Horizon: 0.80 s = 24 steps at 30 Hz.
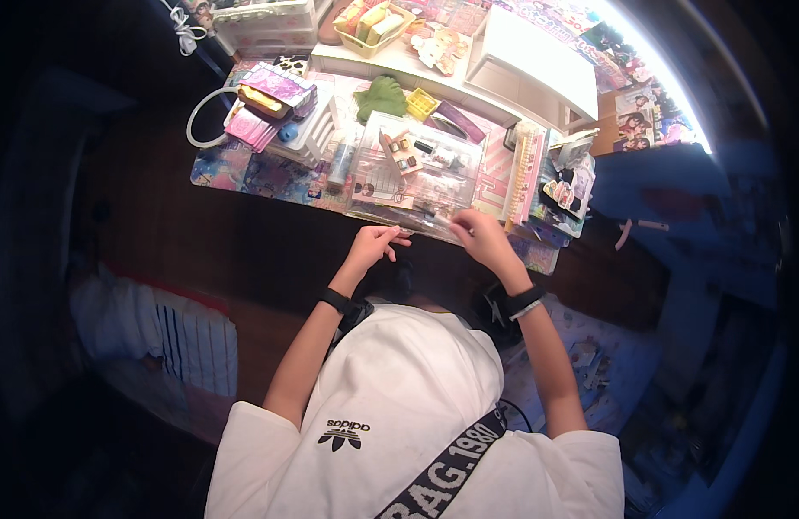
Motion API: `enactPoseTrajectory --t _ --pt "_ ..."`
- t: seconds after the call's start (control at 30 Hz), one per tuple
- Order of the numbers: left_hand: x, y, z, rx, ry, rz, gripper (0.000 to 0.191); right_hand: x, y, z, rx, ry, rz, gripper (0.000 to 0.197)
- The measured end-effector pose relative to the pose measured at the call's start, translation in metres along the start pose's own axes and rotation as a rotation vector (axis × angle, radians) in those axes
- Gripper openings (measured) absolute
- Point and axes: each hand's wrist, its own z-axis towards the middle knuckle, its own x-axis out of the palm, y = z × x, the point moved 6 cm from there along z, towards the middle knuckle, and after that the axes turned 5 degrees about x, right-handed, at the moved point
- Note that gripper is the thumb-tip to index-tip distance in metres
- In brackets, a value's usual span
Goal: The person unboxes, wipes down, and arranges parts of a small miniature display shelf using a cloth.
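Note:
My left hand (372, 248) is at the front edge of the desk, its thumb and forefinger close together and the other fingers curled loosely. A small pale spot shows at its fingertips, too small to name. My right hand (482, 239) is over the front right corner of a clear plastic case (464, 162), fingers bent towards the thumb. Whether it pinches something is unclear. On the case lies a small beige card or palette (400, 153) with several little square pieces, beside a small black object (423, 147). The case's front part is blurred by glare.
Left of the case stand a clear cylindrical bottle (341, 162) and a white plastic basket (318, 133) bearing purple packets. Behind are a green leaf-shaped item (381, 97), a yellow mini basket (422, 104) and a white shelf (529, 65). Notebooks (524, 172) stand at right.

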Motion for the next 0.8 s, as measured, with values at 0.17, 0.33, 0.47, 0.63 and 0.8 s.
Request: enactPoseTrajectory --t 0.17,0.33,0.47,0.63,0.8 --pt "-0.016 0.014 0.001 0.045 -0.004 0.104 0.031 -0.005 0.001 -0.013 0.187 0.141 0.848 0.019" --pt "-0.03 0.01 0.004 0.102 -0.087 0.287 0.032 -0.003 0.029 0.01 0.246 0.048 0.95 0.017" --pt "-0.03 0.0 -0.007 0.146 -0.146 0.354 0.03 0.002 0.084 0.049 0.098 0.035 0.896 0.015" --pt "-0.047 -0.017 -0.023 0.193 -0.2 0.377 0.026 0.008 0.1 0.064 0.095 -0.011 0.901 0.014" --pt "-0.088 -0.031 -0.033 0.273 -0.34 0.304 0.025 -0.004 0.072 0.045 0.158 -0.12 0.939 0.021"
